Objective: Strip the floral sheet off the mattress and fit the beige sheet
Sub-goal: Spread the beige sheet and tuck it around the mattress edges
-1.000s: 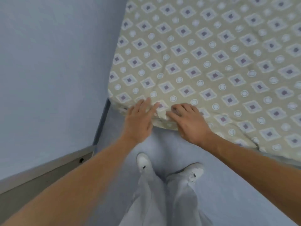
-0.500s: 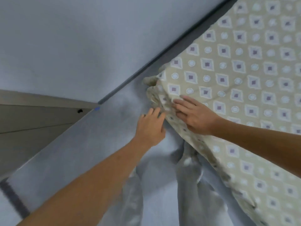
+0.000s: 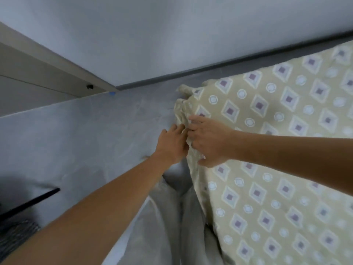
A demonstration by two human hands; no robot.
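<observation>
A beige sheet [image 3: 277, 150] printed with purple diamonds and pale circles covers the mattress on the right. Its fabric is bunched and wrinkled at the near-left corner [image 3: 183, 104]. Both hands meet just below that corner, at the mattress's left edge. My right hand [image 3: 208, 140] lies over the edge, fingers bent and thumb below, with a fold of the sheet pinched between them. My left hand [image 3: 172, 144] reaches in from the floor side, its fairly straight fingers touching the sheet's side next to the right hand's fingertips. No other sheet is in view.
A pale wall with a dark skirting board [image 3: 191, 75] runs behind the mattress. A beige door frame [image 3: 57, 62] stands at the left. My legs in light trousers [image 3: 172, 217] stand on the grey floor [image 3: 76, 131] against the mattress side. A dark strip [image 3: 28, 201] lies low on the left.
The view has swung left and lower along the mattress side. Both hands have moved from the top edge to the bunched corner, and my right hand has gone from lying flat to pinching the fabric.
</observation>
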